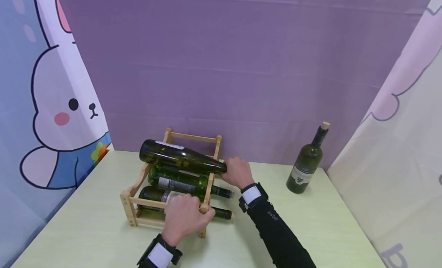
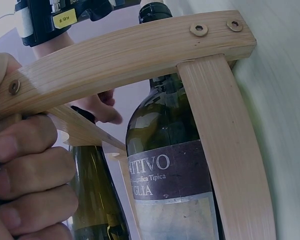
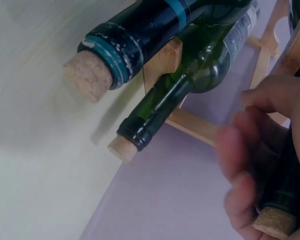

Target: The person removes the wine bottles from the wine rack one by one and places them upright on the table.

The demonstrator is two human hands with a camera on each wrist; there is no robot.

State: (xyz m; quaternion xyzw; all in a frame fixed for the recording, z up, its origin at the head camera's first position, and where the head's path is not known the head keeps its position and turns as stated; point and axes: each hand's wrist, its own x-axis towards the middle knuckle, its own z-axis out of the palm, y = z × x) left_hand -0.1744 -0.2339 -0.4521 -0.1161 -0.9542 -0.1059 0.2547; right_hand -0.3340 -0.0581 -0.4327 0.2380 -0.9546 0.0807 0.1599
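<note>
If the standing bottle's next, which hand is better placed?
Probably right, once free: the right grip is nearer the standing bottle, though holding the top bottle by its neck. The left grip is farther, holding the rack.

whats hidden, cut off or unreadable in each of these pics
- Head: mouth end of the top bottle, behind the right hand.
- Head: fine print on the standing bottle, too small.
- Left wrist: base of the front bottle, cut off by the bottom edge.
- Right wrist: part of the right hand, cut off by the right edge.
</note>
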